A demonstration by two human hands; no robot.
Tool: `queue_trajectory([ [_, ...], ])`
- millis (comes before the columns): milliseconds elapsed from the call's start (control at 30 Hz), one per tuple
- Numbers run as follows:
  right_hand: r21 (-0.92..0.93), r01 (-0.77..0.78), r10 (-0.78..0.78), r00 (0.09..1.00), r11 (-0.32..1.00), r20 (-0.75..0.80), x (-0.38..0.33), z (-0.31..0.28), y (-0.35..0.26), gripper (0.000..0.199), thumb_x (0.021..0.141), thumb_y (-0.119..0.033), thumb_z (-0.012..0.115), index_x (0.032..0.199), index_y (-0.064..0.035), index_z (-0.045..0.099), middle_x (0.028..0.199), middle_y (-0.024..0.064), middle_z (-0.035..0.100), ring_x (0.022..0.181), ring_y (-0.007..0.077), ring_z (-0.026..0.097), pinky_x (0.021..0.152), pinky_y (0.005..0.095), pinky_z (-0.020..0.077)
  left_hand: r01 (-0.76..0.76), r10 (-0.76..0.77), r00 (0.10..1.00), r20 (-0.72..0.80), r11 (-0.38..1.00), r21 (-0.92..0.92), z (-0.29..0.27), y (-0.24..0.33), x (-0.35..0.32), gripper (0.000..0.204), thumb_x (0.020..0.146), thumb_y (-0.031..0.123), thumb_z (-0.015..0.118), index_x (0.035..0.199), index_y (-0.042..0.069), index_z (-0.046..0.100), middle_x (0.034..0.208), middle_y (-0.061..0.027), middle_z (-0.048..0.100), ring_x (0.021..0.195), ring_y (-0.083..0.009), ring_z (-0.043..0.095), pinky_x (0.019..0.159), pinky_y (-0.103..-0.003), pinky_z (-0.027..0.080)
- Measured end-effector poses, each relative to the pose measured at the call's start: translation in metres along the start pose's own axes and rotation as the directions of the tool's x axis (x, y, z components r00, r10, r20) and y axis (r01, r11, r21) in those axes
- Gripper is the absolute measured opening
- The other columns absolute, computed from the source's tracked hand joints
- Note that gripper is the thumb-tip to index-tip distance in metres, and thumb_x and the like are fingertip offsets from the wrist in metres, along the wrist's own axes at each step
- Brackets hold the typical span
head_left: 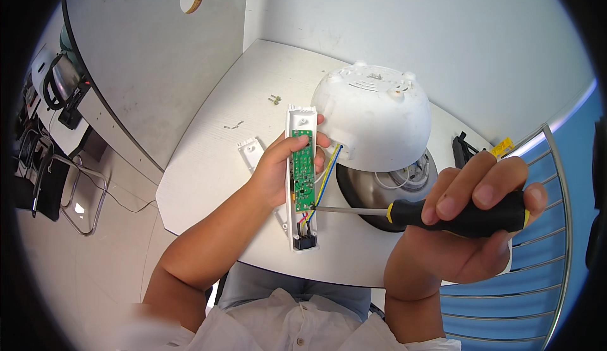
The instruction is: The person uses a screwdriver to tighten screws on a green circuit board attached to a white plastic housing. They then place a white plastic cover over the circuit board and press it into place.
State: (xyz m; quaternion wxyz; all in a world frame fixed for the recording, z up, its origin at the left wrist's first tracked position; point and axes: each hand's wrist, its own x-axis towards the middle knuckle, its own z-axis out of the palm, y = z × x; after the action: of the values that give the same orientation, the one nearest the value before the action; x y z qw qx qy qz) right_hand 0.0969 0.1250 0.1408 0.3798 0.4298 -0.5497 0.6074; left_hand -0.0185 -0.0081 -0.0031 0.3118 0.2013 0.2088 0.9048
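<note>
My left hand (278, 161) is closed round a long white plastic housing (303, 120), its thumb on the green circuit board (304, 177) inside. Thin wires run from the board's lower end to a black connector (305, 242). Blue and yellow wires (328, 174) lead from the housing up to an upturned white appliance base (373, 117). My right hand (471, 215) grips a black and yellow screwdriver (442, 217) held sideways. Its metal tip reaches the board's lower right corner; whether it touches a screw there is too small to tell.
Behind my left wrist lies another white plastic strip (251, 152). Several small screws (275, 99) rest on the white table (208, 180). A round metal part (360, 190) sits below the base. Black and yellow tools (465, 149) lie at the right, beside a metal rail (556, 180); a kettle (63, 76) stands far left.
</note>
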Motion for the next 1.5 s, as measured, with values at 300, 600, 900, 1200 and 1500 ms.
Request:
queue_trajectory([
  [300, -0.006, -0.002, 0.002, 1.000, 1.000, -0.006, -0.001, 0.002, 0.002, 0.034, 0.086, -0.025, 0.051, 0.115, -0.0095, 0.044, 0.086, 0.0092, 0.044, 0.062, 0.0152, 0.048, 0.042, 0.0229, 0.0462, -0.005, 0.005, 1.000, -0.013, 1.000, 0.021, 0.002, 0.000, -0.001, 0.050, 0.084, 0.019, 0.049, 0.130, 0.006, 0.034, 0.097, -0.0088, 0.059, 0.073, -0.0162, 0.054, 0.069, -0.030, 0.043],
  [600, -0.039, 0.008, -0.006, 0.999, 0.999, 0.044, -0.003, 0.001, 0.004, 0.034, 0.086, -0.025, 0.051, 0.117, -0.0114, 0.043, 0.087, 0.0082, 0.044, 0.062, 0.0136, 0.048, 0.042, 0.0215, 0.0461, 0.002, -0.001, 1.000, 0.024, 0.998, -0.056, 0.003, -0.001, 0.000, 0.048, 0.085, 0.021, 0.050, 0.128, 0.006, 0.036, 0.091, -0.0068, 0.054, 0.072, -0.0158, 0.052, 0.069, -0.030, 0.042],
  [900, -0.039, -0.011, 0.014, 0.996, 0.999, 0.089, -0.003, 0.003, 0.006, 0.037, 0.088, -0.029, 0.049, 0.120, -0.0115, 0.041, 0.089, 0.0092, 0.045, 0.065, 0.0151, 0.050, 0.045, 0.0227, 0.0478, -0.010, 0.011, 1.000, 0.010, 0.999, -0.052, 0.003, -0.003, -0.001, 0.046, 0.086, 0.023, 0.049, 0.128, 0.007, 0.036, 0.089, -0.0057, 0.053, 0.071, -0.0150, 0.051, 0.068, -0.029, 0.041],
  [1200, -0.499, 0.174, -0.044, 0.964, 0.849, 0.261, 0.014, -0.018, 0.002, 0.051, 0.085, -0.043, 0.051, 0.118, -0.0054, 0.038, 0.080, 0.0124, 0.055, 0.065, 0.0169, 0.053, 0.048, 0.0219, 0.0448, -0.081, 0.079, 0.996, -0.028, 0.994, -0.078, -0.001, -0.002, -0.001, 0.045, 0.087, 0.025, 0.049, 0.128, 0.009, 0.037, 0.088, -0.0044, 0.052, 0.070, -0.0140, 0.049, 0.067, -0.029, 0.040],
  [1500, -0.779, 0.130, 0.242, 0.908, 0.614, 0.342, 0.019, -0.028, -0.042, 0.064, 0.079, -0.056, 0.053, 0.107, 0.0018, 0.047, 0.076, 0.0123, 0.056, 0.054, 0.0132, 0.048, 0.048, 0.0225, 0.0375, -0.126, 0.123, 0.991, -0.057, 0.990, -0.057, 0.002, 0.000, -0.002, 0.044, 0.087, 0.024, 0.049, 0.126, 0.010, 0.037, 0.088, -0.0041, 0.052, 0.070, -0.0140, 0.049, 0.068, -0.029, 0.040],
])
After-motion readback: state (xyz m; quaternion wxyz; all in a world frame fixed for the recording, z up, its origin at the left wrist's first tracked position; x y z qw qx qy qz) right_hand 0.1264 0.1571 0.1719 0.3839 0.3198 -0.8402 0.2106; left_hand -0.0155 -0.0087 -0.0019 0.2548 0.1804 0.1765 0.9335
